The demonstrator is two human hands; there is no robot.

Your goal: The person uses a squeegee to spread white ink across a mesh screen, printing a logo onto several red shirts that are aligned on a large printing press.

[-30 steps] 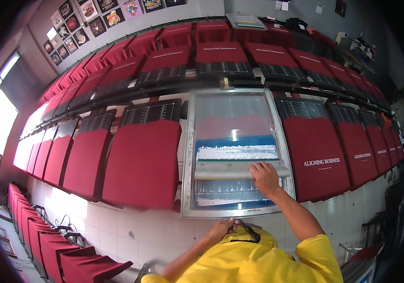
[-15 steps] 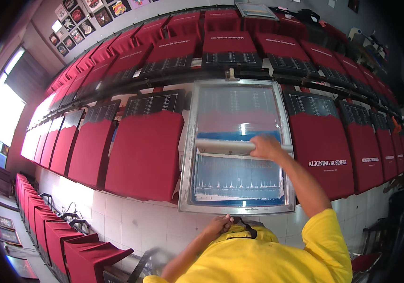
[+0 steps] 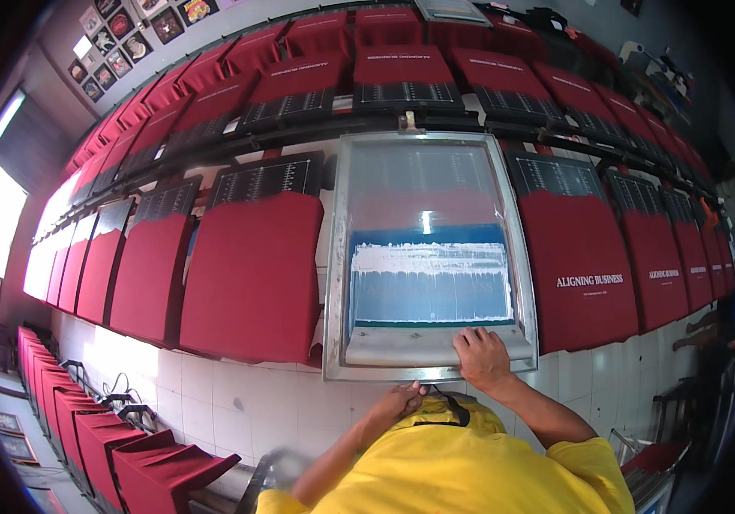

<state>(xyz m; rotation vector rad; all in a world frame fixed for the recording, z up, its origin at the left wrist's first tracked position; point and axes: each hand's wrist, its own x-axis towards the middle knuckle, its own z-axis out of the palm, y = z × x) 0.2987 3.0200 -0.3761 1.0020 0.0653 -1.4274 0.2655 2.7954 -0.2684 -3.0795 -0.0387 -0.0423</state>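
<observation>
a long white tiled table (image 3: 239, 403) runs left to right across the scene. rows of red shirts (image 3: 252, 274) on flat boards lie on it side by side, in a near row and a far row. between the near-row shirts, right of centre, a metal-framed printing screen (image 3: 429, 257) lies flat, with white ink across its blue mesh. the red shirt (image 3: 586, 265) just right of the screen carries white lettering.

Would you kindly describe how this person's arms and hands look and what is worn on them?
Both hands are bare, with no gloves. The right hand shows no ring or watch that can be made out; the left hand is too small to tell. The forearms are uncovered up to the short sleeves of a bright yellow shirt. A dark cord lies at its collar.
</observation>
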